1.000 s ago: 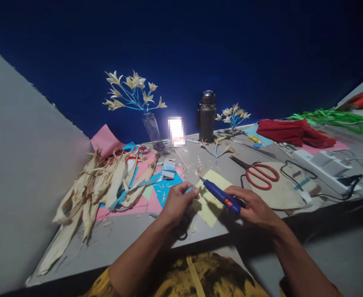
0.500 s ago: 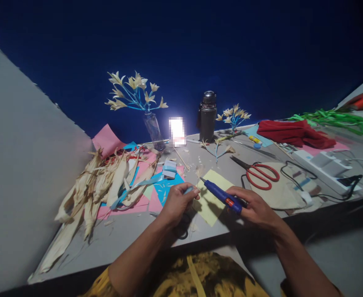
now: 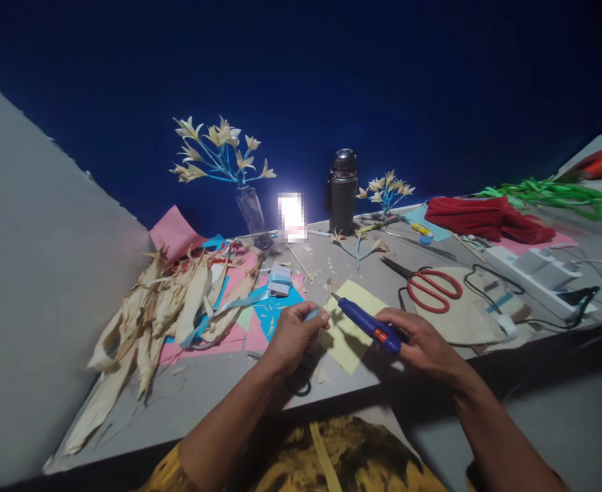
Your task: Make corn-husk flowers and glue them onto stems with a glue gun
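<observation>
Dark blue wall (image 3: 301, 82) to rear, grey wall (image 3: 29, 287) at L; grey tabletop (image 3: 203, 389) between, cluttered. Bright light (image 3: 292, 217) at back edge, blurred out.

Hands apart from each other, both occupied. L hand (image 3: 295, 338) at table front: thumb and forefinger pinched on a thin stem (image 3: 327, 311), light blue piece (image 3: 311, 314) also betw. fingers. Small pale flower (image 3: 330, 284) tops the stem, upright, just beyond fingertips. R hand (image 3: 423, 342) closed round rear of blue tool (image 3: 359, 318), red patch nr its grip; metal tip points up-L, close to the flower. Contact betw. tip and stem: cannot tell.

Yellow paper (image 3: 349, 352) lies beneath tool. Dark-handled scissors (image 3: 303, 388) partly hidden by L hand.

L side: dried husks (image 3: 149, 311) in a heap over pink and blue sheets; small box (image 3: 279, 280) on blue paper (image 3: 290, 301). Rear: glass vase (image 3: 253, 215) w/ pale blooms on blue stems, dark flask (image 3: 342, 205) upright, smaller bunch (image 3: 387, 191) to its R. Flower sprig (image 3: 358, 256) lies in front of flask.

R side: red-handled scissors (image 3: 434, 290), partly on pale round pad (image 3: 454, 324); red cloth (image 3: 485, 219); white power strip (image 3: 531, 283) w/ plugs and cables; green strips (image 3: 551, 195) at far R.
</observation>
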### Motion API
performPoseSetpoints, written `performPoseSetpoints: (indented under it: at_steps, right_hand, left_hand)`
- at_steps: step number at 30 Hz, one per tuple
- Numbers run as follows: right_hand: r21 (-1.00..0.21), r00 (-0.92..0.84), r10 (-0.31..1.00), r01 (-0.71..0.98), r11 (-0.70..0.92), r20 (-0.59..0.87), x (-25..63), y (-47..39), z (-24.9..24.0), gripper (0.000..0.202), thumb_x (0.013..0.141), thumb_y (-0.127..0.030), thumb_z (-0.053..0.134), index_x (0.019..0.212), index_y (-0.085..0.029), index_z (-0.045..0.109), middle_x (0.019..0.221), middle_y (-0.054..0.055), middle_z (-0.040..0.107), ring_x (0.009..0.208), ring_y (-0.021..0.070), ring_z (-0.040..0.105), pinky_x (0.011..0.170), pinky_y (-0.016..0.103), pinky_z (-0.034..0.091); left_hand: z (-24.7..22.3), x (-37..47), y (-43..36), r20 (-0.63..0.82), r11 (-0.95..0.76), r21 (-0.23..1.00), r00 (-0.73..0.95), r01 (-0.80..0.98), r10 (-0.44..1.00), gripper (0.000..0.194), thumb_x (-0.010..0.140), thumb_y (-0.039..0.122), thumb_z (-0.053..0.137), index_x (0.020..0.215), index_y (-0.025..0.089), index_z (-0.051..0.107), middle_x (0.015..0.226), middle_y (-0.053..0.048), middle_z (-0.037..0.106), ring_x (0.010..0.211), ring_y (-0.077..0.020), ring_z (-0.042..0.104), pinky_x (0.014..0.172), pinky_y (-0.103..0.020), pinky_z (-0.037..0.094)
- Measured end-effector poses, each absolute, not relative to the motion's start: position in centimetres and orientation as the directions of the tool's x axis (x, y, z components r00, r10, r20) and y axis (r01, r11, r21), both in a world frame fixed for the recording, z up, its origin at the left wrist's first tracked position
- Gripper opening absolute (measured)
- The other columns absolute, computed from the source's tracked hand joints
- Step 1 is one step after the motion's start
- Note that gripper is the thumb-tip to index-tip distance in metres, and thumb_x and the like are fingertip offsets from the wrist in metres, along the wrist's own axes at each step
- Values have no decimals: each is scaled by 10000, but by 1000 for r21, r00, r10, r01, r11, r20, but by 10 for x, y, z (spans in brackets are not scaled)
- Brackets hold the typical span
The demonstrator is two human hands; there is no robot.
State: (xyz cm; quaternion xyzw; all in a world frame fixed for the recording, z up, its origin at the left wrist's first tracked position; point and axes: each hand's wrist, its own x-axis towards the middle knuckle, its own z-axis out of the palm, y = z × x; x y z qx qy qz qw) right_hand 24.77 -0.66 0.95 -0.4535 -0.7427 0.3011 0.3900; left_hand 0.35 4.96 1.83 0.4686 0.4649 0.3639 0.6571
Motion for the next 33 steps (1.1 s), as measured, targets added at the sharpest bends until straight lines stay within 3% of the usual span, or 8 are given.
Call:
performPoseSetpoints:
  at_steps: [33]
  right_hand:
    - [-795, -279, 913, 457, 399, 297, 243, -7, 13, 147, 795, -154, 566, 914, -189, 646, 855, 32, 678, 754, 168, 606, 688, 253, 463]
  left_hand:
    - [17, 2, 49, -313, 334, 942, 245, -45, 918, 256, 631, 334, 788, 657, 152, 610, 421, 97, 354, 357, -26, 238, 394, -187, 140]
